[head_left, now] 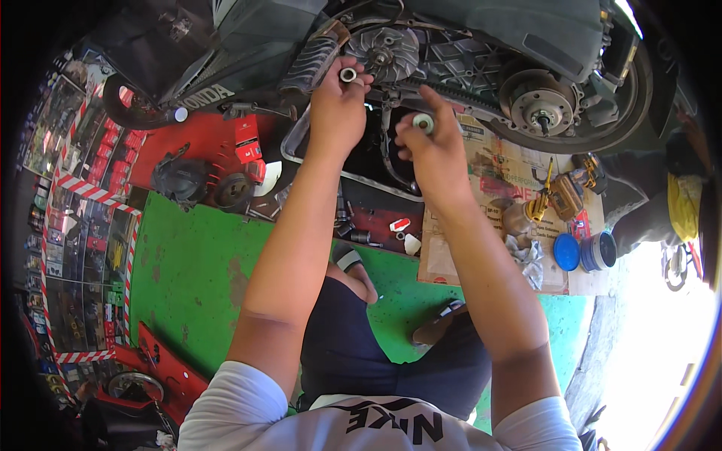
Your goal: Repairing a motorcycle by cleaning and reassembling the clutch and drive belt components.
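Head view shows a big motorbike point(541, 41) across the top, with its side open. The long open case point(459, 64) runs left to right, past both hands. Cardboard point(445, 259) lies toward the right. The left hand point(338, 94) and right hand point(436, 143) are apart, each with fingers closed on something small. A round wheel with fins point(391, 52) sits in the case, just past the left hand, which is nearer to it. The pale ring point(421, 118) is in the right hand, closer to the person; the metal ring point(348, 73) is in the left, its hole facing up. Fingers hide parts, so they may be nuts.
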### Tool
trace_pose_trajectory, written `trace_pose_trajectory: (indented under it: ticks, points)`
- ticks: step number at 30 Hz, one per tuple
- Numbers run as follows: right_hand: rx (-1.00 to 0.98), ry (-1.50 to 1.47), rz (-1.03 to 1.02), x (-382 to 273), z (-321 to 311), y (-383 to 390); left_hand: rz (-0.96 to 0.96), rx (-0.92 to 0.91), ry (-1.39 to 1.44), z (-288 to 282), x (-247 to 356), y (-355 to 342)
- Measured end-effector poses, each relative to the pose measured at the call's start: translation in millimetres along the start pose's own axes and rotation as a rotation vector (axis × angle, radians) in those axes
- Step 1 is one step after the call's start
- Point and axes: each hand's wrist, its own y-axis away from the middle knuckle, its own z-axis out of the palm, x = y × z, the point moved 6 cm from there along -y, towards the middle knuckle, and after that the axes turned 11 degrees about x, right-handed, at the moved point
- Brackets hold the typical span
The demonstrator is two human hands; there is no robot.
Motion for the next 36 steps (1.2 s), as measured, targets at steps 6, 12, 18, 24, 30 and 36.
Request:
trace_pose_trajectory:
  ticks: [6, 12, 18, 24, 30, 36]
  points:
    - [-0.007, 0.108, -0.085, 1, -57, 74, 0.507, 0.020, -0.372, 15, 23, 12]
    - [0.058, 0.317, -0.082, 53, -154, 139, 0.617, 0.142, -0.522, 28, 19, 7]
    - [0.368, 0.493, -0.150, 61, -240, 174, 0.475, 0.244, -0.410, 35, 2, 5]
    - [0.566, 0.531, -0.151, 61, -296, 172, 0.492, 0.287, -0.434, 41, 1, 6]
    - [0.625, 0.717, -0.231, 75, -317, 165, 0.524, 0.323, -0.456, 38, -3, 6]
    - [0.673, 0.874, -0.343, 83, -314, 167, 0.669, 0.321, -0.526, 44, 2, 14]
